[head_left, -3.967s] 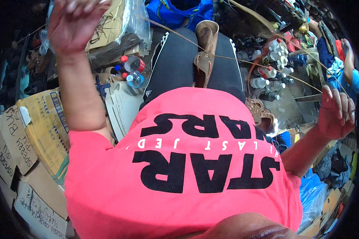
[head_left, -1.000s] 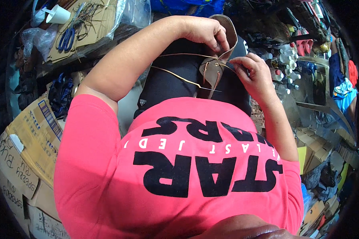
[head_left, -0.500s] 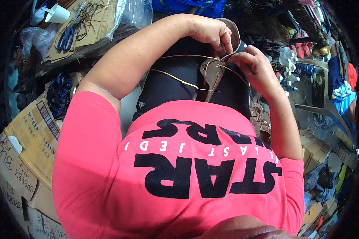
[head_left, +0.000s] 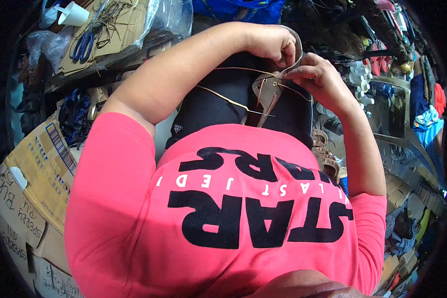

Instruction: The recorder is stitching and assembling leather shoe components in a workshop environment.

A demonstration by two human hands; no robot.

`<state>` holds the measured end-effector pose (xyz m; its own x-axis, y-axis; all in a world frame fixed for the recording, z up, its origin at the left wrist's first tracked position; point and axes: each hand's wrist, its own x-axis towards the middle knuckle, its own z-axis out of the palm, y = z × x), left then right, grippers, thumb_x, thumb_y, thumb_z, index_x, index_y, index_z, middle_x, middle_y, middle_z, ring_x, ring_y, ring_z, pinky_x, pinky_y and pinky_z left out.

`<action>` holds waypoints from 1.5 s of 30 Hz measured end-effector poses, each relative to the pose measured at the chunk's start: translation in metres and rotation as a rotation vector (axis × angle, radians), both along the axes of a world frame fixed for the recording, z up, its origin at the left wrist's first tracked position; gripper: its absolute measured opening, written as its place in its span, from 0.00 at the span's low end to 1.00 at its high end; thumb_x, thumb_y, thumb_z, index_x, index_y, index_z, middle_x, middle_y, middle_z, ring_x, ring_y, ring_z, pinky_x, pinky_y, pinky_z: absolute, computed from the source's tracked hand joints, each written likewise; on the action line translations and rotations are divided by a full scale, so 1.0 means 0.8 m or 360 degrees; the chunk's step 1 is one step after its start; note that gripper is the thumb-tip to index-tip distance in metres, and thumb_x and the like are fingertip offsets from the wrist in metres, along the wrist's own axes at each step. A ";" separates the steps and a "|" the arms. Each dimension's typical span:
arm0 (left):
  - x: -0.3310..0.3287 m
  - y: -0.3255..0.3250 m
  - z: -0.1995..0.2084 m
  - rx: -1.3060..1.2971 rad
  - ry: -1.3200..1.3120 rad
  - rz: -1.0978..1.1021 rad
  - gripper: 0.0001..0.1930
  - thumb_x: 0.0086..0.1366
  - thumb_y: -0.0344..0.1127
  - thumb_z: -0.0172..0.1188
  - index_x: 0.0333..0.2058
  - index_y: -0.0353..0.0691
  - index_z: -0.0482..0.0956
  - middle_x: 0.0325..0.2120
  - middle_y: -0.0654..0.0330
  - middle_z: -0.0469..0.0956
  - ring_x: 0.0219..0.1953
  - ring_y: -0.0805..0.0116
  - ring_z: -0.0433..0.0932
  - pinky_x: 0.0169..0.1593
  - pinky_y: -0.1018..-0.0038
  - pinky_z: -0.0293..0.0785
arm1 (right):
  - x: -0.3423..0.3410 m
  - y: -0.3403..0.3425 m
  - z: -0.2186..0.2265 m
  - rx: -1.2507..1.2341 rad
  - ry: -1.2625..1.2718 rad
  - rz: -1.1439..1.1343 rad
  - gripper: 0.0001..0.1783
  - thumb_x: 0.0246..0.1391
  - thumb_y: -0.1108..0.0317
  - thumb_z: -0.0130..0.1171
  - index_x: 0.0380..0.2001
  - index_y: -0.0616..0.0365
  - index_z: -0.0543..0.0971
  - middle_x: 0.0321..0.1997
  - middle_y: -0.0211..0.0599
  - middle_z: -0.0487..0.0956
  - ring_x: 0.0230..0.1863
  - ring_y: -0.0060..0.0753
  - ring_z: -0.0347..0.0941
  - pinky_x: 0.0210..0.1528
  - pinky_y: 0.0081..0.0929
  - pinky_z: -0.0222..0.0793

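Over my lap lies a brown leather shoe upper [head_left: 268,94] with eyelets and a lace threaded through its pointed end. My left hand [head_left: 278,47] is closed on the far part of the upper, its fingers curled inside the curved edge. On the right, my right hand [head_left: 318,77] pinches the leather edge near the eyelets with thumb and forefinger. A light waxed thread [head_left: 223,97] runs across my dark trousers to a thin needle [head_left: 263,114], which hangs loose near my shirt hem. Another strand stretches from under my left forearm to the leather by my right fingertips.
Blue-handled scissors [head_left: 83,46], loose cords and a white cup [head_left: 74,15] sit on a cardboard-covered surface at far left. A yellow cardboard box [head_left: 42,164] stands at left. Small bottles [head_left: 358,74] cluster at right, with brown sandals [head_left: 328,159] beside my right forearm.
Both hands have shifted slightly right, and the far edge of the leather now looks narrower and more edge-on. My left fingers have moved with it. The needle still hangs loose.
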<state>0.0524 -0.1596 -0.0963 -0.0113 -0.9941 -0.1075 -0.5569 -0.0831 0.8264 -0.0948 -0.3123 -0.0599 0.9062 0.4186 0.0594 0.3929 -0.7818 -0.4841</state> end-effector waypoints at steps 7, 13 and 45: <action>-0.082 0.088 0.015 -0.0167 -0.1036 0.1061 0.16 0.52 0.49 0.64 0.34 0.45 0.80 0.40 0.60 0.71 0.47 0.58 0.68 0.51 0.59 0.62 | -0.008 -0.018 -0.019 0.0502 0.0698 -0.0317 0.22 0.45 0.86 0.54 0.40 0.48 0.84 0.27 0.27 0.69 0.33 0.23 0.69 0.39 0.19 0.67; -0.123 0.099 0.017 0.0016 -0.0841 0.1060 0.13 0.52 0.46 0.65 0.33 0.48 0.79 0.37 0.64 0.72 0.46 0.61 0.67 0.47 0.61 0.56 | -0.005 -0.022 -0.033 0.0665 0.0787 -0.0295 0.22 0.46 0.85 0.54 0.40 0.48 0.84 0.26 0.25 0.67 0.33 0.22 0.66 0.40 0.18 0.64; -0.135 0.145 0.047 -0.0276 -0.0901 0.0622 0.10 0.49 0.41 0.67 0.30 0.47 0.79 0.29 0.64 0.74 0.36 0.64 0.73 0.44 0.67 0.62 | -0.040 0.015 -0.008 0.0203 0.0232 -0.0392 0.11 0.48 0.73 0.60 0.36 0.51 0.83 0.24 0.35 0.70 0.30 0.39 0.68 0.37 0.33 0.63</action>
<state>-0.0559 -0.0439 -0.0585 0.3607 -0.9174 0.1685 -0.8610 -0.2580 0.4384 -0.1265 -0.3002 -0.0659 0.9823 0.1828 -0.0405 0.1185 -0.7743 -0.6217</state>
